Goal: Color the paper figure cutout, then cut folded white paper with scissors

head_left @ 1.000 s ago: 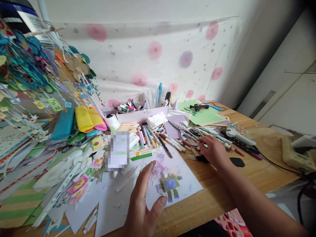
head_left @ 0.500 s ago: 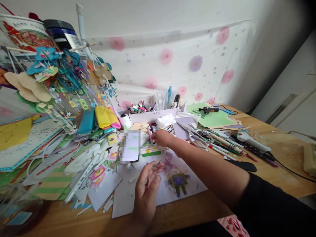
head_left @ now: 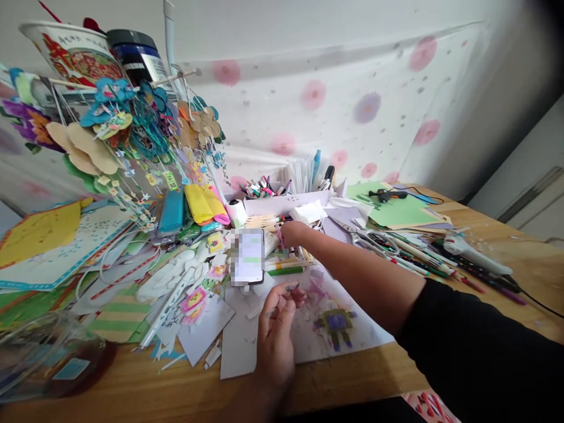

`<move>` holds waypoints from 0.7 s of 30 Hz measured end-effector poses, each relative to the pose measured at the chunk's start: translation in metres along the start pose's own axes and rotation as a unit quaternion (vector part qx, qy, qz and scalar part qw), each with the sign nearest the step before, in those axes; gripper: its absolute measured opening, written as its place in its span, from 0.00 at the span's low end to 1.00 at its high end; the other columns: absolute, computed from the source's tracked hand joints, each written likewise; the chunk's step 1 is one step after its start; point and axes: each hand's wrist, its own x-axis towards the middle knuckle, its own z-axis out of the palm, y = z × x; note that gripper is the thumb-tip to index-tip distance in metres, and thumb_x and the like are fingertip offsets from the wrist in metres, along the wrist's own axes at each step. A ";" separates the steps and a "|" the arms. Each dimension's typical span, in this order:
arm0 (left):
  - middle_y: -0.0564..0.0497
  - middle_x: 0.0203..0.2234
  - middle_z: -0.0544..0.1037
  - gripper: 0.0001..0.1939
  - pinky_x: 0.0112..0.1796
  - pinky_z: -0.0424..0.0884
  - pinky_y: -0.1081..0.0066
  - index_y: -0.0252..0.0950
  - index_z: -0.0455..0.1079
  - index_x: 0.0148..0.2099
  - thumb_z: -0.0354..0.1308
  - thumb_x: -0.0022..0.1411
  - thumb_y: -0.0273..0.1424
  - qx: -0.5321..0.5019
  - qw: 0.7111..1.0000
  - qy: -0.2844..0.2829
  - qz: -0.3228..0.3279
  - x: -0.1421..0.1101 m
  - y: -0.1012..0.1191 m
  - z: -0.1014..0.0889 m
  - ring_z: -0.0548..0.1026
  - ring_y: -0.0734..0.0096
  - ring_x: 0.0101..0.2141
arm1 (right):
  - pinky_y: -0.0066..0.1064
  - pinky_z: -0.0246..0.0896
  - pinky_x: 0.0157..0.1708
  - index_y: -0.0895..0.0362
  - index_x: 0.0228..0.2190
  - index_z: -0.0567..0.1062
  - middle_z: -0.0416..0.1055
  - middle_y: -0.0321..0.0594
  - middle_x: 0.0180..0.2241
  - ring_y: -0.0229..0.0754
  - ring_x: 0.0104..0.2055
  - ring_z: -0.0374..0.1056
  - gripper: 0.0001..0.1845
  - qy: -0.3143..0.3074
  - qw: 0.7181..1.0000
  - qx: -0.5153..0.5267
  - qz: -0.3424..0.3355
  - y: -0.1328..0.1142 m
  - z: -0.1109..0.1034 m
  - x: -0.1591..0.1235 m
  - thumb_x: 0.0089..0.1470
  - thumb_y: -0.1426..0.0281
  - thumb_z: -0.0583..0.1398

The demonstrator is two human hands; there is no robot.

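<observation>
My right hand (head_left: 294, 232) reaches across the table into a row of markers (head_left: 286, 267) and is closed round a pink marker (head_left: 279, 236). My left hand (head_left: 277, 329) rests near the front edge on a white sheet (head_left: 365, 341) that bears a small painted robot figure (head_left: 337, 323). Its fingers are curled, with the tips pressed together by the thumb; whether they hold anything is hidden. A phone (head_left: 247, 257) lies just left of the right hand, above the left hand.
Scissors (head_left: 370, 238), pens and a white glue gun (head_left: 476, 252) lie to the right. A white pen box (head_left: 282, 202) and green paper (head_left: 396, 211) sit at the back. Hanging paper decorations (head_left: 132, 123), paper scraps and a glass jar (head_left: 44, 358) crowd the left of the wooden table (head_left: 132, 388).
My right hand left the scissors area and moved left to the markers beside the phone, closing on a pink one. My left hand went from spread open to curled. The view swung left.
</observation>
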 end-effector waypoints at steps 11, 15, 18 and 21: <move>0.49 0.37 0.74 0.12 0.43 0.68 0.69 0.36 0.71 0.45 0.56 0.62 0.37 0.001 1.000 0.011 0.020 0.004 -0.002 -0.001 0.72 0.68 0.40 | 0.43 0.68 0.43 0.59 0.50 0.69 0.68 0.46 0.50 0.46 0.46 0.69 0.18 -0.014 0.999 -0.016 0.029 -0.012 -0.005 -0.030 0.59 0.65 0.58; 0.50 0.35 0.74 0.11 0.41 0.68 0.69 0.36 0.70 0.43 0.56 0.61 0.37 0.025 0.999 0.017 0.044 0.007 -0.001 0.001 0.72 0.70 0.37 | 0.44 0.68 0.43 0.59 0.50 0.69 0.68 0.45 0.50 0.46 0.46 0.69 0.18 -0.008 0.999 0.035 0.041 -0.020 -0.006 -0.040 0.59 0.65 0.58; 0.51 0.34 0.73 0.10 0.41 0.68 0.69 0.35 0.69 0.42 0.56 0.61 0.35 0.071 0.994 0.038 0.067 0.009 0.000 0.002 0.72 0.71 0.36 | 0.44 0.68 0.43 0.58 0.50 0.69 0.68 0.45 0.50 0.46 0.46 0.69 0.18 -0.007 0.995 0.094 0.042 -0.016 -0.024 -0.053 0.59 0.65 0.58; 0.48 0.39 0.73 0.12 0.43 0.69 0.66 0.37 0.66 0.46 0.56 0.60 0.32 0.160 0.976 0.082 0.119 0.009 0.000 0.002 0.72 0.69 0.39 | 0.37 0.68 0.40 0.61 0.44 0.73 0.74 0.46 0.42 0.43 0.40 0.72 0.13 0.005 0.983 0.182 0.015 -0.001 -0.047 -0.087 0.59 0.68 0.57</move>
